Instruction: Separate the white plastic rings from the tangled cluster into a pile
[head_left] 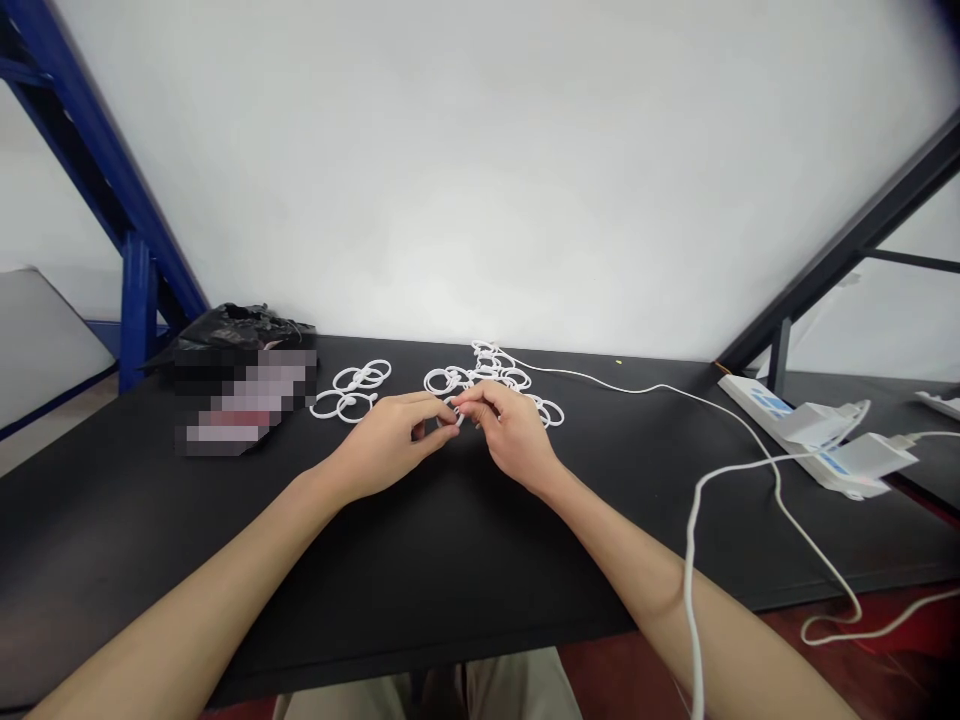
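Both forearms are reaching in from the near edge, at about six o'clock, and meeting over the middle of the black table (465, 560). Over the right forearm a white cable (694, 560) is trailing, running off toward three o'clock where a white power strip (787, 425) is lying with chargers (870, 455) plugged into it.

At the centre, the left hand (390, 440) and the right hand (510, 430) are coming together fingertip to fingertip. Each is curling its fingers inward, thumb and forefinger pinching closed on one small white ring (454, 418) held between them just above the tabletop. How the ring is turned is hard to make out, since the fingers are covering most of it.

Just beyond the hands, toward twelve o'clock, a loose heap of white rings (487, 375) is lying, some overlapping, with a few more spilling out beside the right hand's knuckles. Toward eleven o'clock a smaller cluster of rings (352, 390) is sitting apart from the heap. Farther out at ten o'clock a crumpled black bag (232, 325) is resting on the table, part of it blurred. A blue steel frame (139, 290) is standing behind it against the white wall.
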